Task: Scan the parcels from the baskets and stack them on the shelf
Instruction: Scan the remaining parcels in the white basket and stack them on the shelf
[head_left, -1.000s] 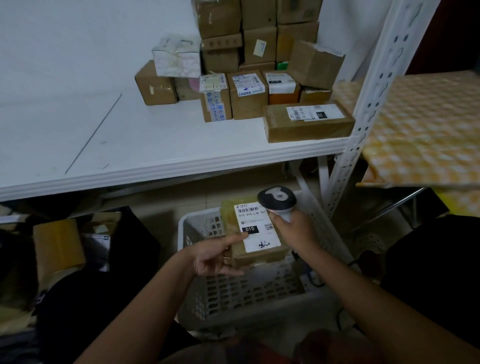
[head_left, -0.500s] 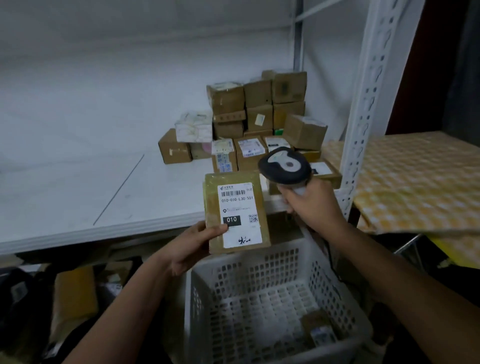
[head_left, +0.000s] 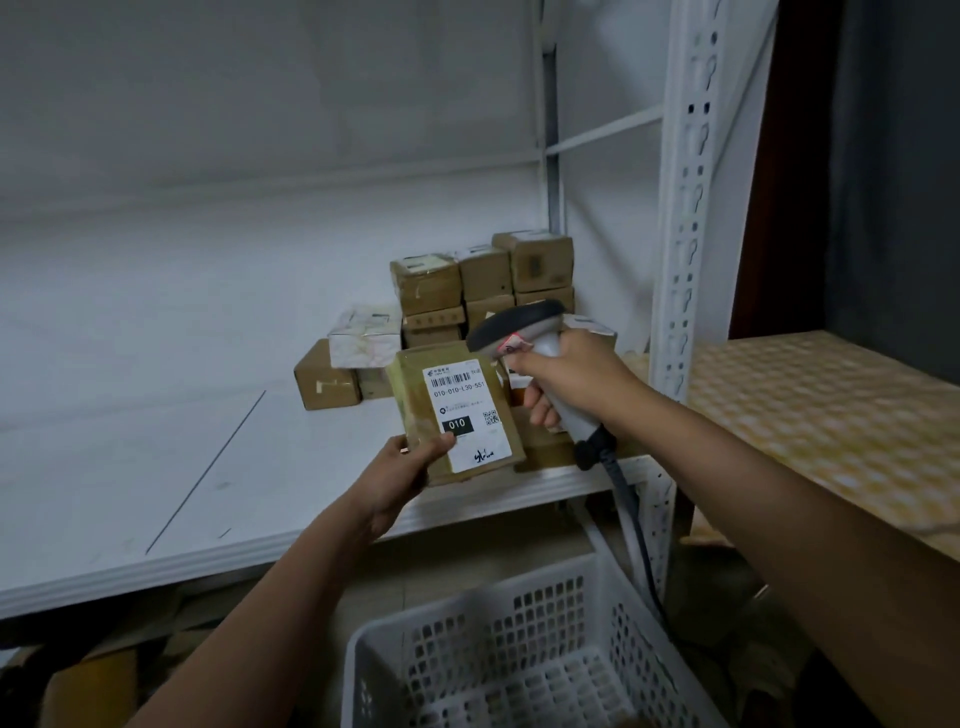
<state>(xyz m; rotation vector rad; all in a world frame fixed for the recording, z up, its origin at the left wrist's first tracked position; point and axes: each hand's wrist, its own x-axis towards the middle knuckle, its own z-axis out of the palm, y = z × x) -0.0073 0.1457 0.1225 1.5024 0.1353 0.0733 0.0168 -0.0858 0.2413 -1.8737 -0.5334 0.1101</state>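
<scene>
While left hand (head_left: 402, 467) fingers pinch the parcel (head_left: 457, 415) bottom corner, right hand (head_left: 566, 376) grips scanner (head_left: 524, 332) beside it

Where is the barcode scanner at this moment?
Head view, right of centre: the scanner is in the right hand, above the shelf edge, its head just above the labelled parcel held by the left hand.

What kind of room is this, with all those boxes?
Probably a parcel storeroom or small sorting depot. Taped cardboard parcels are stacked on a white metal shelf, the right hand holds a barcode scanner by a labelled parcel, and a white plastic basket sits below.
</scene>
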